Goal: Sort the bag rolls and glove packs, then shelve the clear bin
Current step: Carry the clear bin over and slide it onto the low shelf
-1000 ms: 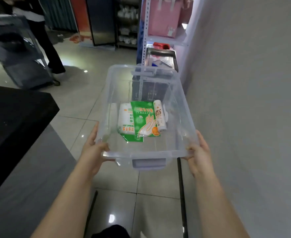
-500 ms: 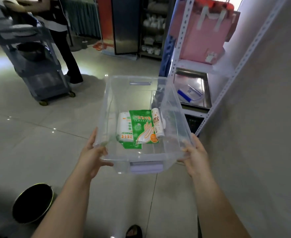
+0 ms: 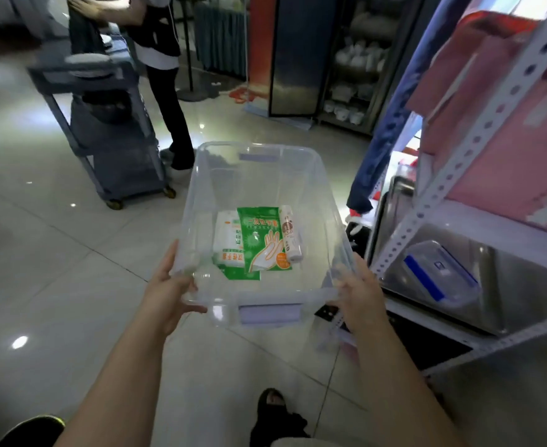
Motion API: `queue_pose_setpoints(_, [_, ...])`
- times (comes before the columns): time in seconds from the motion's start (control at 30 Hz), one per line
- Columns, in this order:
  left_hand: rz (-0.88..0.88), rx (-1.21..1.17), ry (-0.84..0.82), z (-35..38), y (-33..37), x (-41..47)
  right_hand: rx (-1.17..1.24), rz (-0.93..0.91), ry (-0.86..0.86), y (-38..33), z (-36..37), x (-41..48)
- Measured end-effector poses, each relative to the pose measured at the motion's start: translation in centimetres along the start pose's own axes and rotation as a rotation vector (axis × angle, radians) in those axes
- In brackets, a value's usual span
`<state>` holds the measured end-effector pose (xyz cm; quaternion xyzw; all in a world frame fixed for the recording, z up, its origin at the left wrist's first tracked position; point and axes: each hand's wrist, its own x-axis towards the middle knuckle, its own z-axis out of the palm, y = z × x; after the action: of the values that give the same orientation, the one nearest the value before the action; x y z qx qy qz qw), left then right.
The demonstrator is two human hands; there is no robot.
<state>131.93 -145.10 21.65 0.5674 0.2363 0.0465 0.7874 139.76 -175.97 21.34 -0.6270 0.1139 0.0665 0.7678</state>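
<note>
Holds the clear bin (image 3: 190, 201) above the tiled floor (image 3: 72, 285), gripping its near corners with the left hand (image 3: 168, 295) and right hand (image 3: 359, 296). Carries, toward the bin's near edge, a white bag pack (image 3: 227, 235), a green glove pack (image 3: 260, 240) overlapping it, and a slim bag roll (image 3: 289, 233) touching that pack's right edge. Stands just left of a metal shelf rack (image 3: 459, 162).

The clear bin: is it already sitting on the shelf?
No, the left hand and right hand hold the clear bin in the air above the tiled floor, beside the shelf rack.
</note>
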Motion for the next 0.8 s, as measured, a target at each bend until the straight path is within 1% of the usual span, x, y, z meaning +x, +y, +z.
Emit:
queue_pose_setpoints(0.13, [0.019,0.015,0.031,2.3,3.5,8.0,0.078,0.073,-0.010,-2.5,3.7,11.0])
queue_pose_setpoints(0.23, [0.016,0.029,0.094,3.6,5.6,13.6,0.171,0.157,-0.059,-4.0,6.5,17.3])
queue_pose_setpoints(0.33, [0.000,0.036,0.120,3.8,7.1,20.0,0.183,0.224,-0.008,-4.8,9.6,23.4])
queue_pose_setpoints(0.5, [-0.020,0.105,0.014,5.3,9.6,33.3,0.242,0.275,0.039,-3.9,12.8,34.9])
queue_pose_setpoints(0.67, [-0.131,0.199,-0.090,8.7,12.4,49.3,0.287,0.263,0.221,-4.2,16.0,45.5])
queue_pose_setpoints(0.8, [-0.215,0.301,-0.239,12.9,15.1,61.3,0.344,0.279,0.396,-5.1,17.6,52.0])
